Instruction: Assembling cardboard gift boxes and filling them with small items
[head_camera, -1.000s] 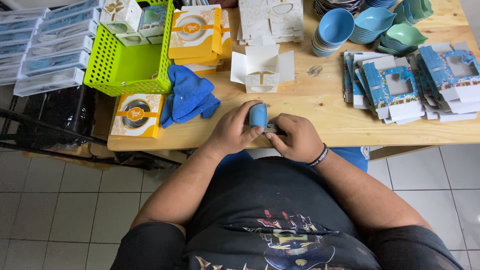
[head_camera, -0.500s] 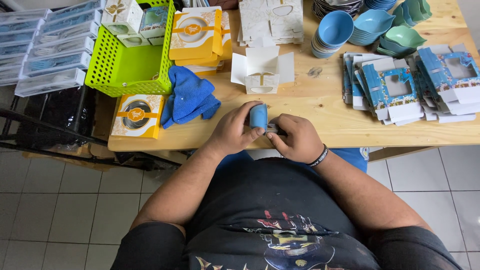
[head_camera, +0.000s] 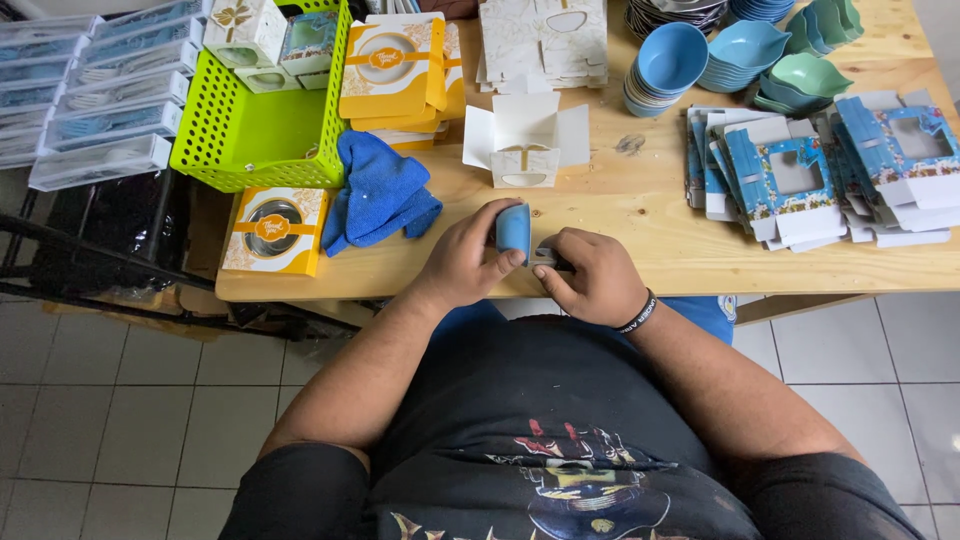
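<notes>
My left hand (head_camera: 462, 257) grips a small blue bowl (head_camera: 514, 228), held on edge just above the near edge of the wooden table (head_camera: 620, 215). Right beside it, my right hand (head_camera: 592, 275) pinches a small grey flat object (head_camera: 546, 257) against the bowl's side. What that object is cannot be told. A half-folded white box (head_camera: 526, 140) stands open just beyond the hands. A crumpled blue cloth (head_camera: 378, 190) lies to the left of them.
A green plastic basket (head_camera: 262, 140) with small boxes sits at the far left, yellow boxes (head_camera: 392, 70) beside it and one (head_camera: 275, 230) at the table's corner. Stacked blue and green bowls (head_camera: 730, 50) stand far right. Flat blue cartons (head_camera: 820, 170) lie right. Clear trays (head_camera: 85, 100) rest off-table left.
</notes>
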